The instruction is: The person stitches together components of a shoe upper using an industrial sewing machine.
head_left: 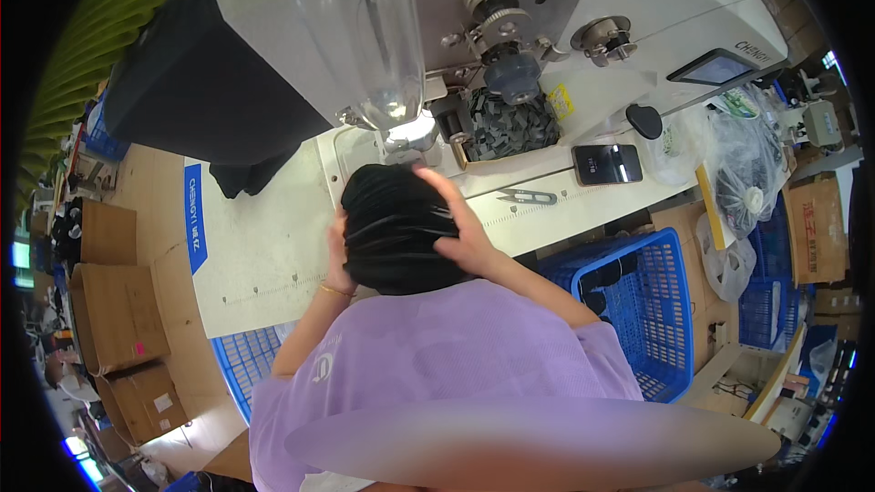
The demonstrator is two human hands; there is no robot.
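Note:
A rounded bundle of black, gathered cloth (pixel 401 232) lies at the front of the sewing machine, close under its lit needle area (pixel 410 132). My left hand (pixel 337 246) is pressed against the bundle's left side, fingers partly hidden by the cloth. On the other side my right hand (pixel 463 230) holds it, thumb on the cloth and fingers reaching forward along its edge toward the machine. The stitching point itself is mostly covered. Thread snips (pixel 529 197) rest on the white table (pixel 264 260), right of my right hand.
A clear guard (pixel 355 27) hangs over the work spot. Behind are a box of small dark pieces (pixel 512 126) and a phone (pixel 608 164). Blue baskets stand right (pixel 679 310) and lower left (pixel 244 360). Cardboard boxes (pixel 118 319) stand on the left floor.

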